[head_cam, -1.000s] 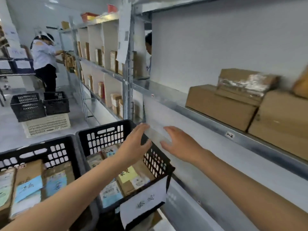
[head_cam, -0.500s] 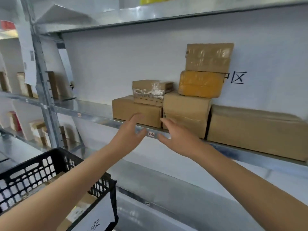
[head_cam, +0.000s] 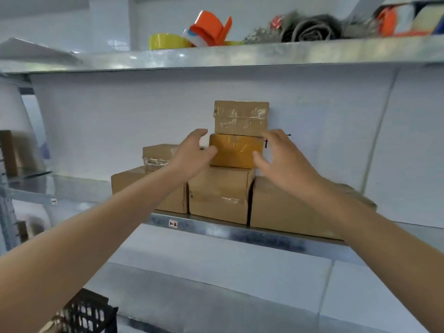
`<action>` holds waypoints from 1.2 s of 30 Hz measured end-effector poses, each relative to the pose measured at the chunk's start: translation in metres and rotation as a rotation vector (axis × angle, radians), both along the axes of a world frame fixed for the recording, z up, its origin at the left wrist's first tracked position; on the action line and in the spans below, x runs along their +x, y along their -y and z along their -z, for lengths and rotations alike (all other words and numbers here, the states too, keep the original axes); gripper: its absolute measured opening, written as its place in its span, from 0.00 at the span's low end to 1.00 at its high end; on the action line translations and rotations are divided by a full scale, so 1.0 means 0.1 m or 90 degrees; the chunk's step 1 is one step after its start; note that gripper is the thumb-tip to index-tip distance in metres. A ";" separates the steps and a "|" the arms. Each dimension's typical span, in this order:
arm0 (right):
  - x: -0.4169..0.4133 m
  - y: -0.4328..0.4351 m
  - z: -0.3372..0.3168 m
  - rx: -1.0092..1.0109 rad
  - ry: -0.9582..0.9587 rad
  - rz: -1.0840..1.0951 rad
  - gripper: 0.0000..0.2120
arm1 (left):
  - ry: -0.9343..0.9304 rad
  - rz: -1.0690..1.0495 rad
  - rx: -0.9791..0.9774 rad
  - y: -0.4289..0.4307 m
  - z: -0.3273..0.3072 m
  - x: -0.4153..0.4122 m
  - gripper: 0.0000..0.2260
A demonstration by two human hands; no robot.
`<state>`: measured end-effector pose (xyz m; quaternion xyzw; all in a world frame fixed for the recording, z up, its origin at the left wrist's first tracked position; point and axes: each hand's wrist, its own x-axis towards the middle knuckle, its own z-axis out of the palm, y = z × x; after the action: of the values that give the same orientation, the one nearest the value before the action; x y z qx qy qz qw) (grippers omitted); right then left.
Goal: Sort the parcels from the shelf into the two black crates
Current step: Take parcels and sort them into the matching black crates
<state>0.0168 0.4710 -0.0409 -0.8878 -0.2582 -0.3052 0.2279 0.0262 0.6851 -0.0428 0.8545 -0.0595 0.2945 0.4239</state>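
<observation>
Parcels stand in a stack at the centre of the middle shelf [head_cam: 216,225]. Your target, the yellow-taped parcel [head_cam: 236,151], sits second from the top, with the clear-taped brown parcel [head_cam: 241,117] resting on it at 12 o'clock and a larger brown carton [head_cam: 219,193] beneath it at 6 o'clock. Your left hand [head_cam: 192,156] is spread wide at the parcel's 9 o'clock end, thumb at or near its front face. Your right hand [head_cam: 280,157] is spread wide at the 3 o'clock end, thumb near the front corner; neither hand has closed on anything. Judge the parcel as light and fairly stiff, but its glossy tape wrap will likely be slippery. Grip the two short ends with flat palms. Expect the upper parcel to ride along or slide off; lift both level, or remove the upper one first. One black crate [head_cam: 89,316] shows at 7 o'clock, below the shelf.
</observation>
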 end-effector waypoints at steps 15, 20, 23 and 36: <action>0.54 -0.07 -0.41 0.216 -0.135 -0.122 0.31 | 0.038 0.048 -0.192 0.35 -0.32 0.20 0.18; 0.29 -0.17 -0.23 0.234 -0.085 -0.202 0.27 | 0.081 0.075 -0.294 0.11 -0.18 -0.13 0.16; 0.16 -0.33 -0.05 0.200 -0.086 -0.234 0.31 | 0.129 0.046 -0.326 -0.03 -0.01 -0.32 0.14; -0.24 -1.15 0.48 0.336 -0.249 -0.388 0.09 | 0.218 -0.088 -0.455 -0.69 0.69 -1.14 0.06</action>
<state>-0.0069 0.5860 -0.0889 -0.7234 -0.3734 -0.1058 0.5710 -0.0873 0.7540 -0.1115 0.5938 0.0346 0.4626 0.6575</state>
